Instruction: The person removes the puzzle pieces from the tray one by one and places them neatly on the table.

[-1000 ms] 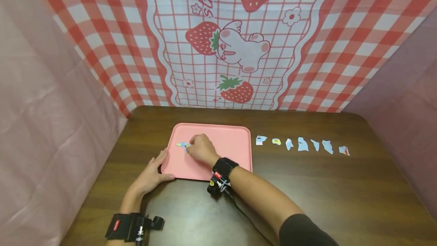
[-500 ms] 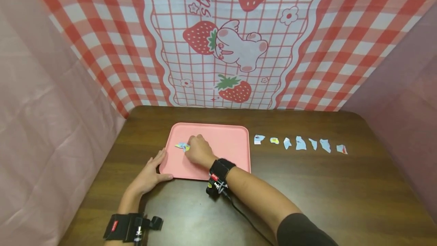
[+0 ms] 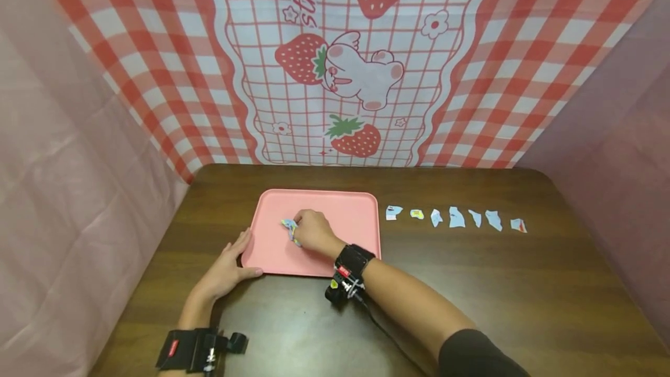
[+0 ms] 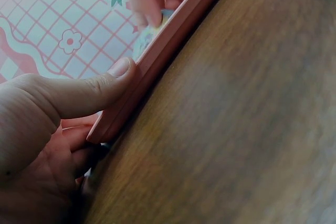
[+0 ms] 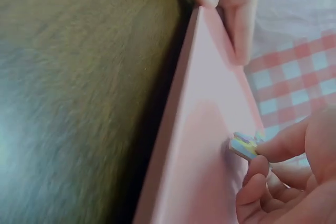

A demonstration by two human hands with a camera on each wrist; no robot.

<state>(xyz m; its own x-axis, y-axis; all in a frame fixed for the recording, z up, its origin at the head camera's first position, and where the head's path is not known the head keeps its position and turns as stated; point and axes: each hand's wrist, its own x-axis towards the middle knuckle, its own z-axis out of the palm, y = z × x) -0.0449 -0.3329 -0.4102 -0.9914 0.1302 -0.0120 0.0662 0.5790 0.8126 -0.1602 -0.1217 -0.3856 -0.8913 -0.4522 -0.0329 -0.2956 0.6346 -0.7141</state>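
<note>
On the pink tray (image 3: pixel 340 214), in the head view, lie small light-blue and yellow irregular flat pieces (image 3: pixel 289 227), seemingly puzzle pieces set edge to edge. My right hand (image 3: pixel 316 233) reaches over the tray and pinches a puzzle piece (image 5: pixel 243 148) between thumb and fingers, as the right wrist view shows. The fingers hide part of the pieces, so whether they are joined is unclear. My left hand (image 3: pixel 225 269) holds the tray's near left corner, thumb on the front rim and fingers along the left side; its thumb (image 4: pixel 94 90) shows in the left wrist view.
Right of the tray several loose pieces (image 3: pixel 457 217) lie in a row on the brown wooden table (image 3: pixel 471 295). A checked strawberry cloth (image 3: pixel 345 74) hangs behind the table. Pink cloth (image 3: pixel 68 162) hangs at the left. A black cable (image 3: pixel 384 330) runs from the right wrist camera.
The small pieces on the tray have turned from lying sideways to a slanted line, shifting slightly right along with my right hand. My left hand stays at the tray corner.
</note>
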